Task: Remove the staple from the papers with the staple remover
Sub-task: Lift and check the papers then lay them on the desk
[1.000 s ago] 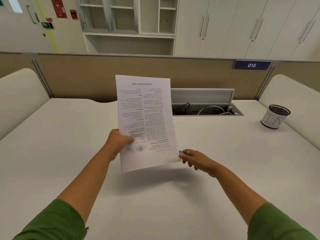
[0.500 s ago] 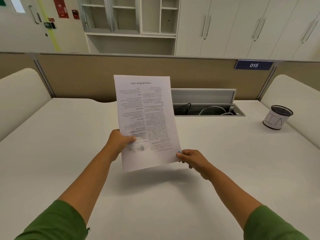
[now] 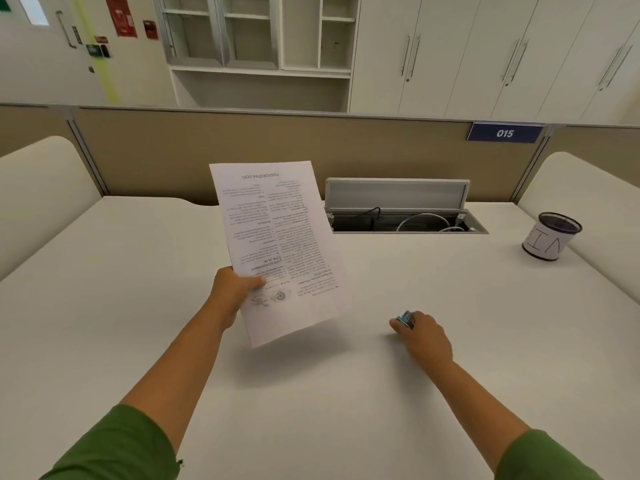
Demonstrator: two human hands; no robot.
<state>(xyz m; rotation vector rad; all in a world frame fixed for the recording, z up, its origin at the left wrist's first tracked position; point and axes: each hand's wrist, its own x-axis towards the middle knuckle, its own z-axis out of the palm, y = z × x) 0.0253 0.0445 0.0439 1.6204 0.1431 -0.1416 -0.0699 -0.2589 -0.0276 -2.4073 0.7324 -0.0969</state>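
My left hand [image 3: 232, 292] grips the printed papers [image 3: 277, 237] by their lower left edge and holds them up above the white desk [image 3: 138, 306], with the text upside down to me. My right hand [image 3: 424, 336] is low over the desk, to the right of the papers and apart from them. Its fingers are closed around a small blue and metal staple remover [image 3: 405, 318], of which only the tip shows. I cannot make out a staple on the papers.
An open cable tray [image 3: 398, 216] with wires is sunk into the desk's back middle. A black mesh cup with a white label [image 3: 552, 235] stands at the far right. Beige partitions close off the back and sides.
My right hand has pulled away from the papers' lower right corner, moving right and down toward the desk with the staple remover. My left hand has kept hold of the papers.
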